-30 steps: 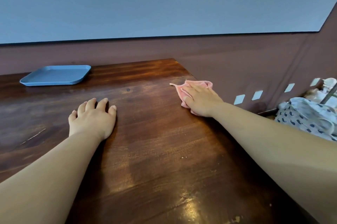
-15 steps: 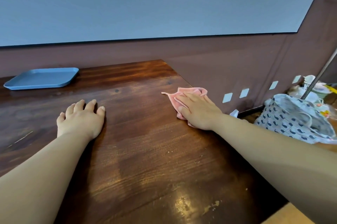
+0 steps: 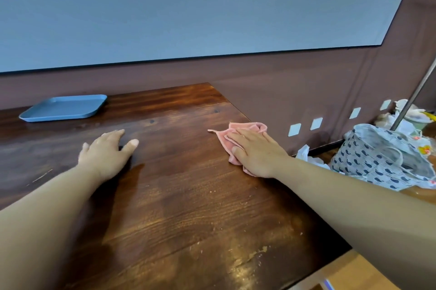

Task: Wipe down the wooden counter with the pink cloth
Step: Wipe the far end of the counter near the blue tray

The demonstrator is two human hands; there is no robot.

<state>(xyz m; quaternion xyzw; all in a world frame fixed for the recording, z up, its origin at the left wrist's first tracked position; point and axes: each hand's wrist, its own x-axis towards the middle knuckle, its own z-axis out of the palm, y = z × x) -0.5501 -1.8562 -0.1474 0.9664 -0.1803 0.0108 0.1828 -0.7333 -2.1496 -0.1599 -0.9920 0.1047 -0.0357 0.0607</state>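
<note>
The dark wooden counter fills the lower half of the view. A crumpled pink cloth lies near the counter's right edge. My right hand rests flat on top of it, palm down, pressing it against the wood; part of the cloth shows beyond my fingertips and under my wrist. My left hand is on the bare wood to the left, fingers spread and slightly blurred, holding nothing.
A blue tray sits at the back left of the counter. Past the right edge, lower down, stand a patterned fabric bag, crumpled plastic and a slanted metal pole. A brown wall runs behind.
My right hand has slid the cloth a little toward me along the right edge. My left hand has shifted slightly on the wood. My view has swung left and right.
</note>
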